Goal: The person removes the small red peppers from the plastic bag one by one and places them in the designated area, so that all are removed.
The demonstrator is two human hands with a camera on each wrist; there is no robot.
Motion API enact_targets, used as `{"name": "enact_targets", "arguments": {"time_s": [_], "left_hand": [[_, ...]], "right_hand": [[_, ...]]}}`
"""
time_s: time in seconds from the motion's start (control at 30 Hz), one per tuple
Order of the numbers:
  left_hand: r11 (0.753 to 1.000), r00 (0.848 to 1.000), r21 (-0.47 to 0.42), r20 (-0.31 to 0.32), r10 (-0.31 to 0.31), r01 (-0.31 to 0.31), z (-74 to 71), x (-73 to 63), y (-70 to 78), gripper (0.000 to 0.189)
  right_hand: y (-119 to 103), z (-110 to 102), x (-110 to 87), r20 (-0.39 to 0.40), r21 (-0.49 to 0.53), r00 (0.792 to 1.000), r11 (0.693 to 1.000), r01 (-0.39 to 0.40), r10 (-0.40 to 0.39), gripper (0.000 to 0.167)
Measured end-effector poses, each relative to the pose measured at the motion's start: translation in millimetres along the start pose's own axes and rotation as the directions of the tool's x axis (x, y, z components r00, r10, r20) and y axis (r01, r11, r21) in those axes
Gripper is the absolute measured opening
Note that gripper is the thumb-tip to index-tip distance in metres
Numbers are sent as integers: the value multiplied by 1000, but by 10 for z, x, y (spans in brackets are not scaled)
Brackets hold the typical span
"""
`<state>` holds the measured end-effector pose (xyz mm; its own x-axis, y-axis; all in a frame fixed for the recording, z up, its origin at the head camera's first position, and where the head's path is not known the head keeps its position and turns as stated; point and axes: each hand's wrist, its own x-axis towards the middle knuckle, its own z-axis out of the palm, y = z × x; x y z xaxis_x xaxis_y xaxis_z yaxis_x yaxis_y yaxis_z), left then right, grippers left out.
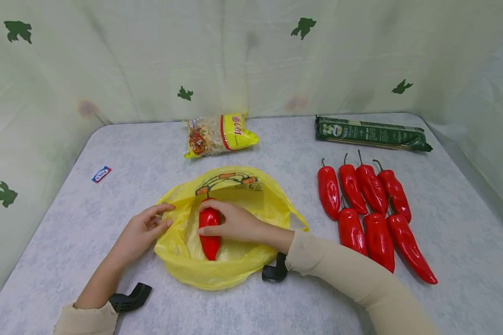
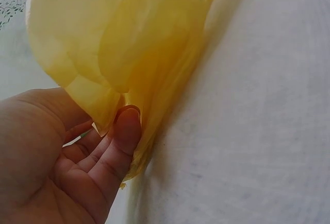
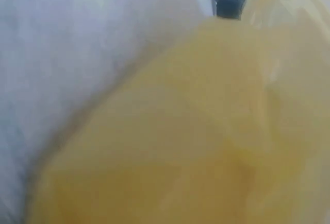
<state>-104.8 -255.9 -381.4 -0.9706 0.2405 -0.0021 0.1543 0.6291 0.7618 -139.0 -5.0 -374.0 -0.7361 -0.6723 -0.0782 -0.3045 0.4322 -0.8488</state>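
A yellow plastic bag (image 1: 218, 274) lies on the table with its mouth spread wide. My left hand (image 1: 140, 232) pinches the bag's left edge; in the left wrist view, the thumb and fingers of that hand (image 2: 87, 157) have the thin film (image 2: 149, 54) between them. Inside the bag's mouth, my right hand (image 1: 241, 225) grips a red chili pepper (image 1: 210, 246), its stem pointing away from me. Yellow film (image 3: 170, 131) fills most of the right wrist view and hides the right hand there.
Several red peppers (image 1: 370, 188) lie in two rows at the right. Behind them is a dark green long package (image 1: 370, 133). A yellow-and-clear food packet (image 1: 218, 135) lies at the back middle, a small red-and-blue wrapper (image 1: 101, 174) at the left. Curtains hang behind the table.
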Motion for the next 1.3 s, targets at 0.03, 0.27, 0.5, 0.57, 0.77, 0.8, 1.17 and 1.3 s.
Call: {"name": "enact_targets", "arguments": {"time_s": [0.03, 0.27, 0.5, 0.57, 0.77, 0.8, 1.17, 1.3], "left_hand": [[1000, 1000, -5, -3, 6, -6, -3, -4, 28, 33], [999, 999, -6, -12, 38, -38, -45, -45, 300, 29], [999, 999, 0, -13, 39, -39, -55, -50, 328, 29], [999, 999, -3, -13, 37, -37, -58, -52, 328, 29], [999, 999, -8, -12, 31, -31, -70, -57, 348, 29], [999, 999, -8, -11, 32, -32, -70, -57, 344, 29], [1000, 1000, -2, -3, 21, -21, -7, 2, -29, 33], [1000, 1000, -9, -4, 13, -13, -8, -1, -31, 34]], "right_hand": [[4, 2, -5, -20, 16, 1000, 1000, -5, 5, 44], [20, -29, -41, -30, 163, 1000, 987, -1, 5, 37], [-81, -188, -226, 93, 297, 995, 952, -73, 48, 38], [-127, -252, -307, 127, 344, 991, 934, -92, 51, 37], [-229, -474, -573, 131, 455, 991, 889, -47, -15, 41], [-240, -513, -623, 122, 463, 992, 885, -37, -22, 41], [-224, -1018, -1522, -159, 382, 985, 917, 118, -61, 47], [-80, -1203, -1938, -347, 258, 937, 958, 127, -31, 54]]}}
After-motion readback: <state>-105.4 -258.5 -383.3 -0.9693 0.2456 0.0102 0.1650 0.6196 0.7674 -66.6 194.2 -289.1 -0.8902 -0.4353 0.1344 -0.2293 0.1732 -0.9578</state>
